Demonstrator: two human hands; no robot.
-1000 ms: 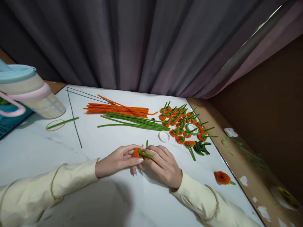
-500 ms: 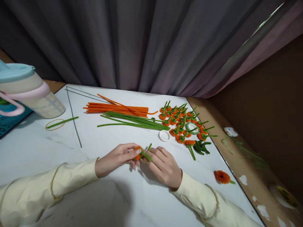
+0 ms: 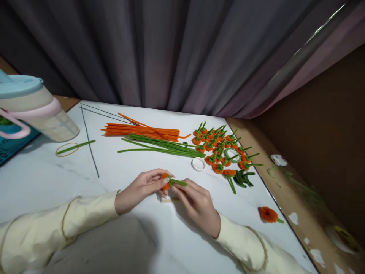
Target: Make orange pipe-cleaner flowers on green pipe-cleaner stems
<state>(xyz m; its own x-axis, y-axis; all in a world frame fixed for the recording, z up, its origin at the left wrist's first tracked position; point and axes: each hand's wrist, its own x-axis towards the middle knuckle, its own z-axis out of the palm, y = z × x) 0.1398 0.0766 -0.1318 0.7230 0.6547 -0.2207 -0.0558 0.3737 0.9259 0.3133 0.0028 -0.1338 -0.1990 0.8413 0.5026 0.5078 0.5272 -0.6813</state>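
Note:
Between the thumb and fingers of my left hand point(image 3: 142, 190) is a small orange pipe-cleaner flower point(image 3: 164, 182), held above the table. Its green pipe-cleaner stem point(image 3: 179, 182) points right toward my right hand point(image 3: 198, 201), whose fingers are pinched at the stem's base. The fingertips of the right hand are partly hidden. Beyond the hands lie a bundle of orange pipe cleaners point(image 3: 142, 131) and a bundle of green pipe cleaners point(image 3: 159, 146). To their right sits a cluster of finished orange flowers point(image 3: 218, 167) with green stems.
Near the cluster are a white ring point(image 3: 198, 164), a green tape roll point(image 3: 232, 155) and dark green leaf shapes point(image 3: 243, 178). A single orange flower point(image 3: 268, 214) lies near the right table edge. At left stands a tumbler point(image 3: 42, 110) beside a rubber band point(image 3: 58, 152). A curtain point(image 3: 154, 53) hangs behind.
My right hand has turned and its fingers have shifted at the flower's base. The green stem now points more level to the right. My left hand keeps hold of the flower.

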